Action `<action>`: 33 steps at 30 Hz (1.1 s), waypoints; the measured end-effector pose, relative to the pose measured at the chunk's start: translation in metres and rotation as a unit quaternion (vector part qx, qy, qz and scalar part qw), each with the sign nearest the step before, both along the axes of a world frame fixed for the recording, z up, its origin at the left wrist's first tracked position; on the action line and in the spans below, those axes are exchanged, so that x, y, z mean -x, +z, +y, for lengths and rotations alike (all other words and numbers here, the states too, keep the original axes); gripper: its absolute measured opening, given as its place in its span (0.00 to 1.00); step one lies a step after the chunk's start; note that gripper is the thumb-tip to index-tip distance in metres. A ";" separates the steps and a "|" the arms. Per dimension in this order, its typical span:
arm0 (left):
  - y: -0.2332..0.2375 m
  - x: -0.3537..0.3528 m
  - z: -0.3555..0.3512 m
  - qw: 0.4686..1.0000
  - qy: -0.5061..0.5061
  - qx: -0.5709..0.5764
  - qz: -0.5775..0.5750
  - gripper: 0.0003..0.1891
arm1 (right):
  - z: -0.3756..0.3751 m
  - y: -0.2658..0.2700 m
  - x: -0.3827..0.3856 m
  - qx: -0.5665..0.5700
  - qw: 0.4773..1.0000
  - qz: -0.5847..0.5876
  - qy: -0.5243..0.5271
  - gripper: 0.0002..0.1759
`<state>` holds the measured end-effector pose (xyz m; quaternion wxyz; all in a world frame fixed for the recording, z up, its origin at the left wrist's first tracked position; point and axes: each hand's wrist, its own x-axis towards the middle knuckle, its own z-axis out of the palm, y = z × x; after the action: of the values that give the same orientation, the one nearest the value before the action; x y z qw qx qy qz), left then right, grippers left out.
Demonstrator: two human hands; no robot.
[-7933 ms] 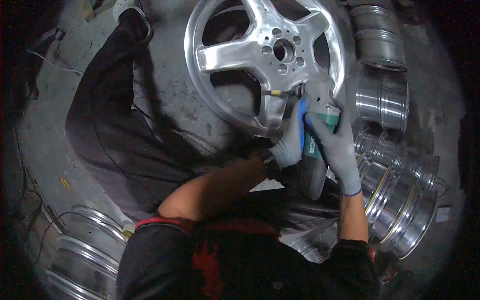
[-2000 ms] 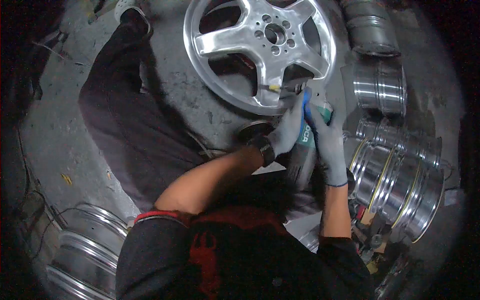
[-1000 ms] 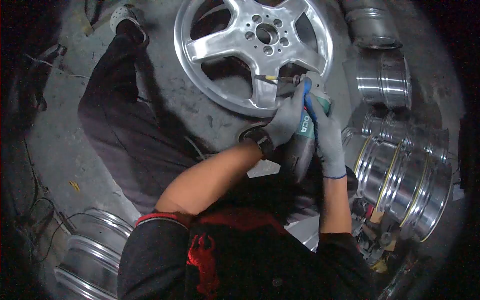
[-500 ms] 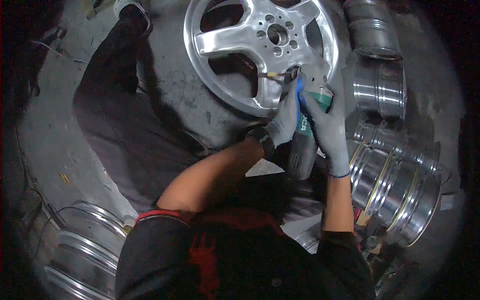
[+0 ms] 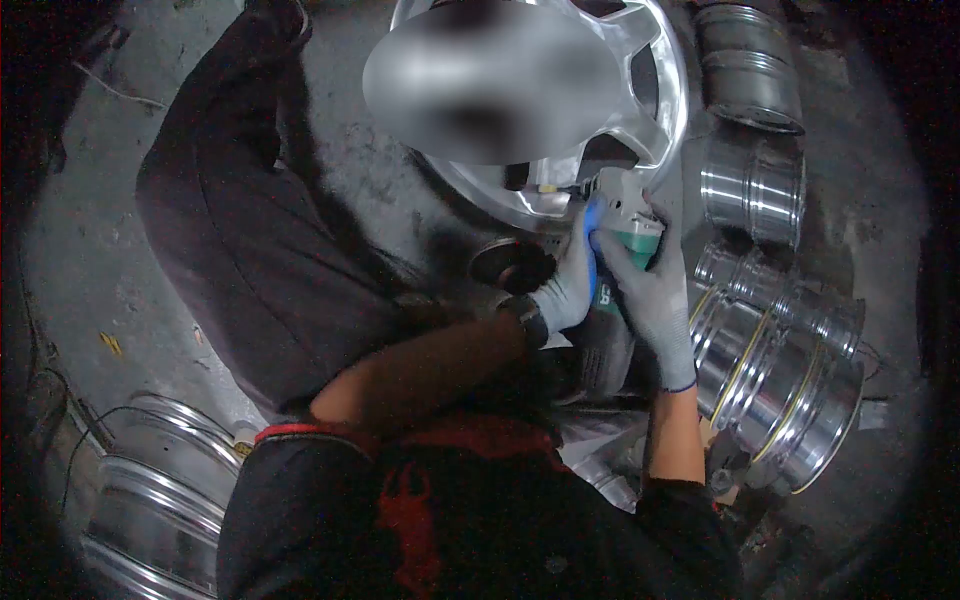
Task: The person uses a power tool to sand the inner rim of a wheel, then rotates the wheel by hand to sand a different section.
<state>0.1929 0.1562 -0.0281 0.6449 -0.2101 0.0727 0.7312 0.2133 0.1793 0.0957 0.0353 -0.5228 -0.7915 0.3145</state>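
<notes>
Fingers of my left hand (image 5: 592, 215), gloved grey with blue facing, wrapped about the upper body of the power tool, gripping it. Fingers of my right hand (image 5: 620, 262) curled round the same tool from the other side, grey glove, blue-edged cuff at the wrist. Both grips firm to the eye, hands close together.

Power tool (image 5: 640, 240): green band behind a silver head, dark handle running back toward my lap. Head lies over the lower right rim of the spoked wheel (image 5: 632, 122). Slim shaft with a yellow band (image 5: 548, 188) points left from the head across a spoke; whether its tip touches metal, cannot tell. Wheel's middle smeared by a blurred patch.

Dark band (image 5: 530, 318) on my left wrist; a dark round object (image 5: 495, 262) on the floor (image 5: 345, 150) just beside it. Bent trouser leg (image 5: 250, 240) to the left. Shiny wheel barrels (image 5: 755, 190) ranged down the right side, with more wheel barrels at lower left (image 5: 160, 490).
</notes>
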 end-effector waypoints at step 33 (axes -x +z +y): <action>0.001 0.026 -0.009 1.000 0.007 -0.010 0.026 0.35 | -0.012 -0.006 0.021 -0.062 0.998 -0.009 0.004 0.43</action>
<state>0.1673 0.1470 -0.0270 0.6399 -0.1848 0.0807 0.7416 0.1924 0.1673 0.0899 0.0593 -0.5196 -0.8116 0.2604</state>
